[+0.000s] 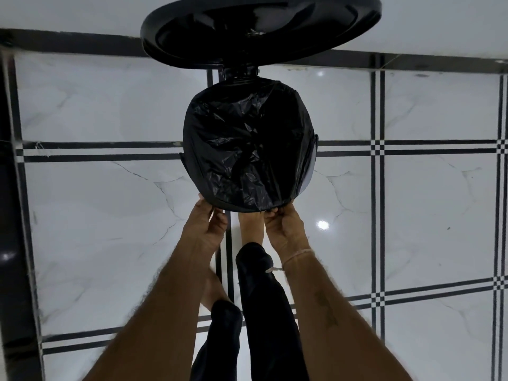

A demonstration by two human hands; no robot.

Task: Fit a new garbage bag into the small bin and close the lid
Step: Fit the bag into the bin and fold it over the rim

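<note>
A glossy white marble-look floor (110,215), crossed by black stripe borders, fills the view. The small black bin (312,171) is seen from above in the upper middle of it, just in front of the person's bare foot (248,229).

The bin stands upright, so its long axis is vertical and its mouth faces straight up at the camera. The lid (261,28) is raised on the far side, its hollow underside turned towards the person and its hinge (242,71) on the edge away from them.

The garbage bag (247,144) is spread across the mouth and turned down over most of the rim, with its crumpled middle sagging inside. Both hands are held at the near rim. The fingers of the left hand (207,226) are curled against the near-left edge. Those of the right hand (283,226) are hooked under the near-right edge, with a fold of the bag's hem pinched there. How much film is caught by the left fingers cannot be told, black lying on black.

The film is judged thin, very light, limp and slippery, and liable to tear if dragged hard over the rim. It is best taken by its hem in small pinches and eased down evenly. The bin itself is judged stiff but light, and apt to slide on the polished tiles. The lid is judged best lowered by its near edge.
</note>
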